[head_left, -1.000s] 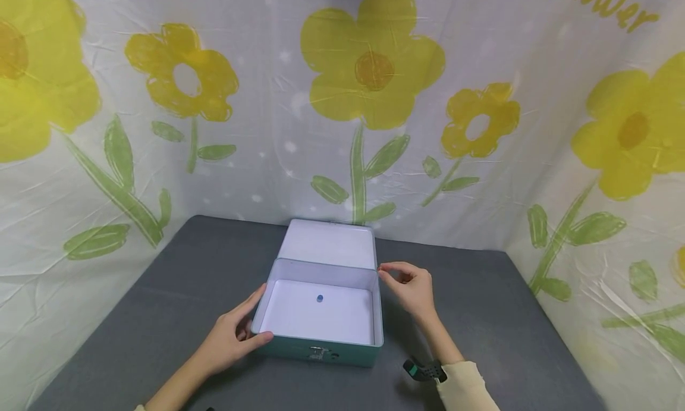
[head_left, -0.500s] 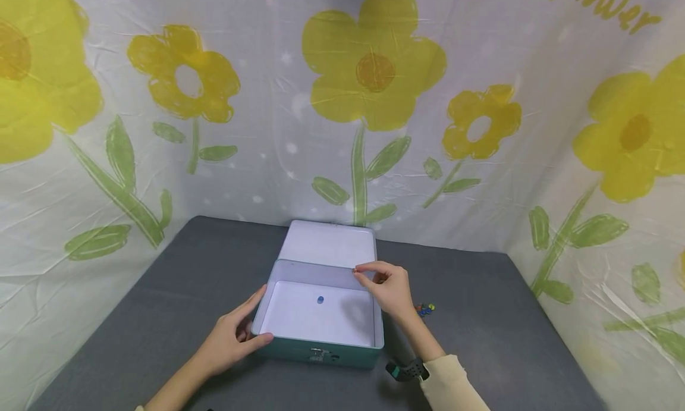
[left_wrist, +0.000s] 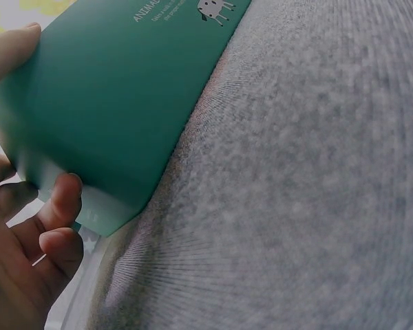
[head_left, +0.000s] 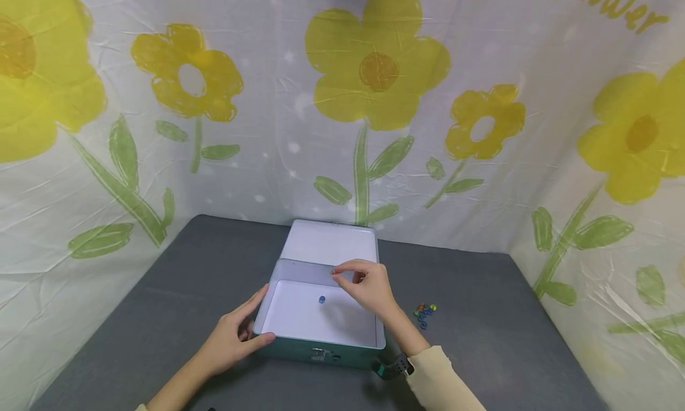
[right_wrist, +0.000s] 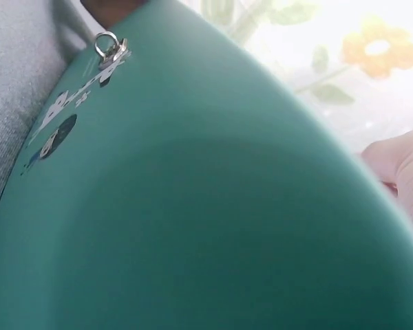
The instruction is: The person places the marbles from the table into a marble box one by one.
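Observation:
A green tin box (head_left: 299,344), white inside, stands with its lid (head_left: 332,241) laid back behind it. My left hand (head_left: 232,339) grips the box's front left corner, thumb over the front rim and fingers along the left side. In the left wrist view, some fingers curl beneath the corner. Over the box's right half, my right hand (head_left: 369,285) pinches a small red piece (right_wrist: 390,188) between thumb and forefinger; its shape is mostly hidden by the fingers. One small blue piece (head_left: 321,299) lies on the box floor, left of the right hand.
A little pile of colourful pieces (head_left: 425,311), blue, green, red and yellow, lies on the dark grey table (head_left: 481,339) right of the box. A metal clasp (head_left: 319,353) sits on the box front. A flower-printed curtain (head_left: 267,102) surrounds the table's back and sides.
My right hand has moved left from beside the box to above its inside, carrying the small red piece. The pile on the right has come into sight. My left hand stays at the corner.

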`<state>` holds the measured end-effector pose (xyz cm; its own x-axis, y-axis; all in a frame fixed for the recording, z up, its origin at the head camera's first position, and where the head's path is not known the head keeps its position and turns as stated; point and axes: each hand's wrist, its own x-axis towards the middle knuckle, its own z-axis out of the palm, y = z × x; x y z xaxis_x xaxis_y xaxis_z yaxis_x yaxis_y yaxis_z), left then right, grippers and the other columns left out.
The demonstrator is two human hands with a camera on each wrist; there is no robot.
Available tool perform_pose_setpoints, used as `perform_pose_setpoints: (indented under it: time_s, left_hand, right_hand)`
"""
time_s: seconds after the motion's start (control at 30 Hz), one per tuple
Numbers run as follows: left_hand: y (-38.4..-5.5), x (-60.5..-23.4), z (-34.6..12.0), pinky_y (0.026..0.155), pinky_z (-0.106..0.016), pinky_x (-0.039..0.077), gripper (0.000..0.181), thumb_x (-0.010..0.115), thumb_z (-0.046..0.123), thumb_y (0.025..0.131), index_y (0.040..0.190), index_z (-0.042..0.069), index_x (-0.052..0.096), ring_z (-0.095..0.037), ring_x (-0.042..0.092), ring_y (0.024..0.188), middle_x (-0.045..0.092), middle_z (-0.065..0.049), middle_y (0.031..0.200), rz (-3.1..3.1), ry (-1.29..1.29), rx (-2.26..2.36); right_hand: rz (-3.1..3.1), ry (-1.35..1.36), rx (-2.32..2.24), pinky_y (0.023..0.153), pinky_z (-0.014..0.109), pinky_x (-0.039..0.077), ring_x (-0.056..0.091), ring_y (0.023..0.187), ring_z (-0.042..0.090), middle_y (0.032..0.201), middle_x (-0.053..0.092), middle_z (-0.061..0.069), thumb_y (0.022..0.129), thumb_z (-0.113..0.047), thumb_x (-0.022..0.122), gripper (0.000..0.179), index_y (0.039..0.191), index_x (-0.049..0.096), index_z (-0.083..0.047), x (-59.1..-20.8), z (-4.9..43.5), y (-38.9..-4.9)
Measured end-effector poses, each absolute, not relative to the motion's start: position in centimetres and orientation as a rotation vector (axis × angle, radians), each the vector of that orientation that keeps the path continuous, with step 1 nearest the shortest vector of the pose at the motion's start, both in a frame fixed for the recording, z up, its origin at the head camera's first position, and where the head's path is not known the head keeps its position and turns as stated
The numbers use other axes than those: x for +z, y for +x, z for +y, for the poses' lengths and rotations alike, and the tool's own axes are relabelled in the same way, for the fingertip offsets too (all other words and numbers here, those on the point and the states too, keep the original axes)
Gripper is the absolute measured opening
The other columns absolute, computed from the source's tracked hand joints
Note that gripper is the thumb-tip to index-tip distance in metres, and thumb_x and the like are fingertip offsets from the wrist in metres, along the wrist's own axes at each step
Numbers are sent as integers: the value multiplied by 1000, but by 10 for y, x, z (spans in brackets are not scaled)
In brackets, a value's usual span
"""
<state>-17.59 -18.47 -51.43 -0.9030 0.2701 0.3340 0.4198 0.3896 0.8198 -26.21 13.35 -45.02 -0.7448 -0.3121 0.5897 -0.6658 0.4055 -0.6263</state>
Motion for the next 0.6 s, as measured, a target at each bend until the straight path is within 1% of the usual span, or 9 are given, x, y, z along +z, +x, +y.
perform_pose_setpoints:
  time_s: [0.1, 0.33, 0.6]
  left_hand:
    - [-176, -513, -184, 52, -22, 40, 88, 86, 20, 89, 164, 11, 41, 2, 40, 61, 59, -22, 132, -2474, -650, -1537]
    - [-176, -514, -183, 53, -22, 40, 89, 88, 19, 87, 163, 12, 43, 0, 42, 61, 59, -20, 133, -2470, -643, -1532]
    - [-176, -514, -184, 53, -22, 41, 88, 88, 19, 88, 163, 12, 43, -1, 42, 62, 59, -21, 133, -2467, -641, -1530]
  right_hand:
    - [-2319, 840, 1262, 46, 17, 33, 42, 48, -2, 95, 81, 1, 89, -8, 86, 7, 95, 86, -12, -450, 129, -265]
    - [-2378, 828, 1266, 45, 20, 34, 41, 47, -3, 94, 81, 2, 89, -9, 85, 8, 96, 86, -12, -454, 122, -267]
    - [-2465, 867, 1183, 46, 18, 34, 39, 47, -3, 96, 81, 4, 90, -7, 84, 8, 97, 86, -11, -454, 118, -269]
